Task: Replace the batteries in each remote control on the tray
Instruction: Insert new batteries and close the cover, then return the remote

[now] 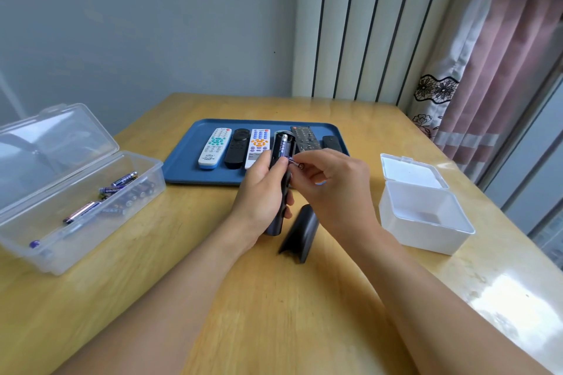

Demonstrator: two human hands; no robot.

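Observation:
My left hand (262,192) grips a black remote (281,167) held upright over the table, its battery bay open toward me. One battery (284,144) lies in the bay. My right hand (332,183) pinches a second battery (294,161) at the bay's lower end. The remote's black cover (300,233) lies on the table just below my hands. A blue tray (182,161) behind holds several remotes: a white one with green keys (214,148), a black one (237,148), a white one with orange keys (259,143) and darker ones (306,137) at the right.
A clear lidded box (76,222) with several batteries (122,184) stands open at the left. A white plastic box (426,216), lid up, sits at the right. The wooden table (274,298) meets a wall behind and a curtain (487,85) at the right.

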